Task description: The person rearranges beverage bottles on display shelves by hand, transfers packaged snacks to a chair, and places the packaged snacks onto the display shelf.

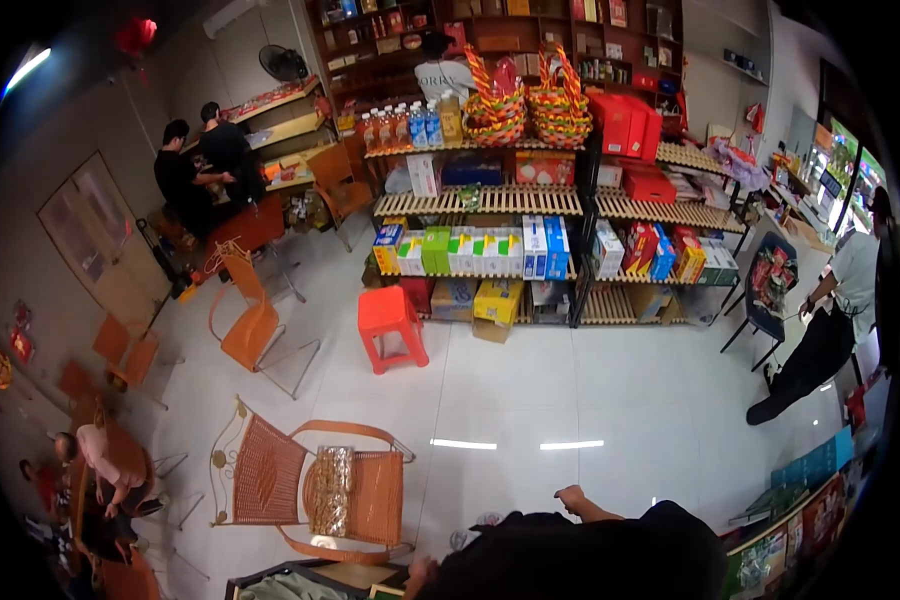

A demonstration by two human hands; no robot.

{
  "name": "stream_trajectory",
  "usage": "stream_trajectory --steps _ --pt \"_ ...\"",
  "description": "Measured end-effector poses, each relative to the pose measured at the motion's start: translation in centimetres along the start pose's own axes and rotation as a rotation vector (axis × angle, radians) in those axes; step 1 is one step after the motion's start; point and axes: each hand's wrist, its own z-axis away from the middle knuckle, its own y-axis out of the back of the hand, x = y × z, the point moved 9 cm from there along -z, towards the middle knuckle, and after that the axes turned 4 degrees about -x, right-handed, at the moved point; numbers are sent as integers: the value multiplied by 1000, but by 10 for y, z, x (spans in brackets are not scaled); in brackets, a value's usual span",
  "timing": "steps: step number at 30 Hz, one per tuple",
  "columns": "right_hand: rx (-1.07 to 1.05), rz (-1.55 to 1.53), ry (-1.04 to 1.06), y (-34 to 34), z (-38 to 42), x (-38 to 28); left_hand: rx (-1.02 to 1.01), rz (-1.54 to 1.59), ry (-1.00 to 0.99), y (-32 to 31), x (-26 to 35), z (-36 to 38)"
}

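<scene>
My right hand is held out in front of my dark clothing, above the white tiled floor. Its fingers look curled closed, and I see no object in them. Low at the bottom edge, only a small part of my left hand shows beside my dark top. Its fingers are hidden. Nearest to it is a dark-framed open box with greyish cloth-like material inside. Beyond that stands a woven orange-brown armchair with a shiny gold-brown package on its seat.
A red plastic stool stands before slatted shelves of boxes, bottles and baskets. More orange chairs are on the left. People are at the back left, lower left, behind the shelves and at right, near a dark chair.
</scene>
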Motion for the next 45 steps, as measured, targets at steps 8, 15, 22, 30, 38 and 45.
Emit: stream_trajectory --steps 8,15,22,30,38,45 --pt "131 358 245 30 41 -35 48 -111 130 29 -53 14" --pt "355 207 165 70 67 55 -16 -44 87 -16 -41 -1" --pt "473 -93 80 130 78 131 95 -349 -173 -124 57 24" --pt "567 -529 -17 211 81 256 71 -672 -113 -222 -4 23" --pt "484 -964 -361 223 122 352 103 -655 -464 -308 7 42" --pt "632 -1277 -235 205 152 345 -717 -1887 -1164 -366 -15 34"
